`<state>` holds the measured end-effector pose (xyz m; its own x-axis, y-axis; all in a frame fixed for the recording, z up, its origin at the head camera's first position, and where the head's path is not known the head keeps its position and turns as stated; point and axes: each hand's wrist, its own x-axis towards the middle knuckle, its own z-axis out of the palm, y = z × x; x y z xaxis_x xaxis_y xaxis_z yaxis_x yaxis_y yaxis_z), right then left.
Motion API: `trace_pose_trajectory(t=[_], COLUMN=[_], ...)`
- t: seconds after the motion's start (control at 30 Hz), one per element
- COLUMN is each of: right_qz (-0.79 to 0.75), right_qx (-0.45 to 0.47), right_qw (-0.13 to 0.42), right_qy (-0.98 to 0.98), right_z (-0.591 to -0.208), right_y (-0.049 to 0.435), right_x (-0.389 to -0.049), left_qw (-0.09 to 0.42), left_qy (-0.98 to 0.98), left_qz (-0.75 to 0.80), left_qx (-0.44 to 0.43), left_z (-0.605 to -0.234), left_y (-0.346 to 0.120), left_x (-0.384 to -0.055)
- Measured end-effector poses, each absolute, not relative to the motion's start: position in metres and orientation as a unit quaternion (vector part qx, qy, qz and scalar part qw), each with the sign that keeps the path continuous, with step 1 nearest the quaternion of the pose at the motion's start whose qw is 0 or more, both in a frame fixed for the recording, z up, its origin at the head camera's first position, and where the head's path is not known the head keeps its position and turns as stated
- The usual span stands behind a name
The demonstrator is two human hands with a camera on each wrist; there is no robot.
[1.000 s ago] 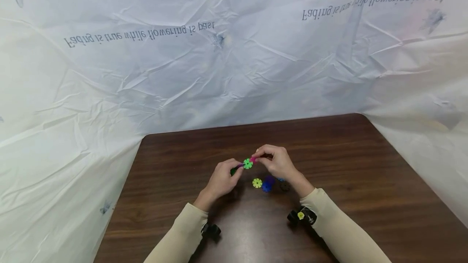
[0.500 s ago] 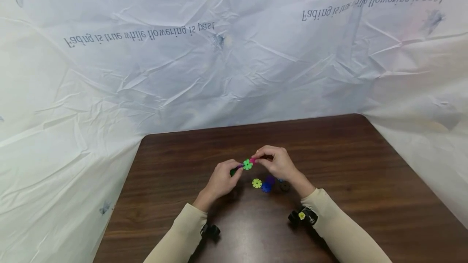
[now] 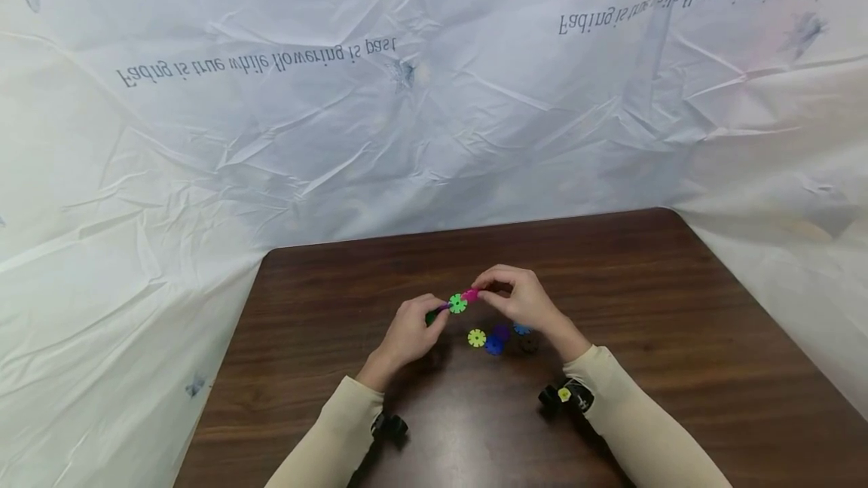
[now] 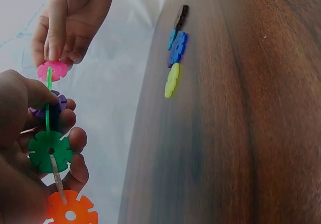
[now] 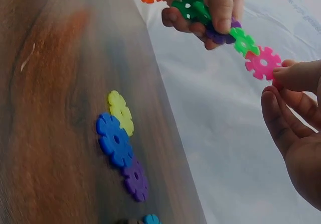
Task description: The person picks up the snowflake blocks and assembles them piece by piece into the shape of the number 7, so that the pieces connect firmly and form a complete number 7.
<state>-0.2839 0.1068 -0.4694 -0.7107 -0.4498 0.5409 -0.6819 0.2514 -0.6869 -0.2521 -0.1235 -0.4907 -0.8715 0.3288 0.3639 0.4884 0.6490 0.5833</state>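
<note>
A chain of notched plastic discs, slotted into one another, hangs between the two hands above the table. My left hand [image 3: 411, 328] grips it around the purple disc [image 5: 218, 37] and dark green disc [image 4: 41, 148]. Beyond these, a clear disc [image 4: 57, 178] and an orange disc [image 4: 84, 213] stick out toward the wrist. At the other end, the light green disc [image 3: 457, 303] joins a pink disc [image 5: 256, 68]. Thumb and fingers of my right hand [image 3: 521, 301] pinch the pink disc's outer edge.
Loose discs lie on the brown wooden table [image 3: 339, 277] below the hands: yellow [image 5: 116, 102], blue [image 5: 107, 132], purple [image 5: 130, 183], light blue [image 3: 521, 329] and a dark one [image 3: 528, 345]. A white printed sheet [image 3: 434, 134] hangs behind the table.
My right hand has shifted slightly right and up, so more of the pink disc and of the light blue disc on the table shows. The left hand stays nearly still.
</note>
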Motion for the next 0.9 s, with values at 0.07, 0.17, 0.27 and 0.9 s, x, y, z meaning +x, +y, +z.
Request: trace_pose_trajectory(t=[0.07, 0.17, 0.27, 0.9], right_qz=[0.492, 0.49, 0.489, 0.392], right_qx=[0.355, 0.345, 0.338, 0.3], right_qw=[0.114, 0.11, 0.109, 0.078], right_qy=[-0.787, -0.793, -0.796, -0.866], right_z=[-0.471, -0.477, -0.482, -0.498], right_y=[0.11, 0.117, 0.123, 0.151], right_x=[-0.286, -0.29, -0.295, -0.3], left_qw=[0.118, 0.12, 0.117, 0.115], left_qy=[-0.901, -0.903, -0.905, -0.9], left_qz=[-0.35, -0.344, -0.345, -0.353], left_qx=[-0.229, -0.227, -0.221, -0.228], left_z=[-0.491, -0.492, -0.493, -0.493], left_y=[-0.124, -0.125, -0.126, -0.128], left_x=[-0.252, -0.252, -0.253, -0.254])
